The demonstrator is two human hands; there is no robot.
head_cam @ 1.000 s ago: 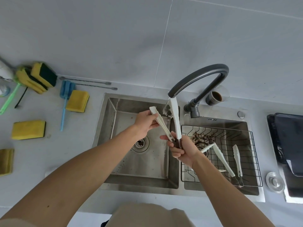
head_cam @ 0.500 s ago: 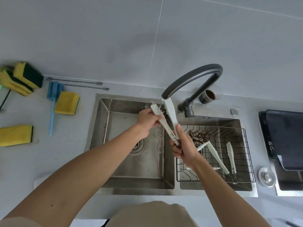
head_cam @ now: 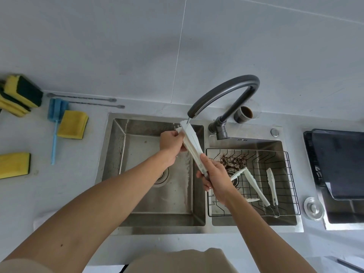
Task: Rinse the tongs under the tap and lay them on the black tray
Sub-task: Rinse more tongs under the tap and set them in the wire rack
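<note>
Under the spout, my left hand (head_cam: 170,141) has its fingers (head_cam: 178,134) curled onto the tip end of the white tongs (head_cam: 192,143), pinching the two arms close together. My right hand (head_cam: 215,179) is wrapped round the handle end lower down, fingers closed on it. The tongs slant up from the right hand to the mouth of the tap (head_cam: 226,91), their tips just beneath it over the left basin of the sink (head_cam: 149,196); a thin stream of water seems to fall on them, though it is faint.

I judge the rinsing step to be in hand, not yet the laying down. The black tray (head_cam: 337,164) sits well apart to the right, on the tabletop (head_cam: 59,184) past the right basin, where a wire rack (head_cam: 254,183) holds two more tongs.

Next, I expect to let go with the left hand, keep the right hand's hold on the handle, and carry the tongs across over the rack to the tray, laying them flat. Wet plastic may slip, so the hold should stay firm.
</note>
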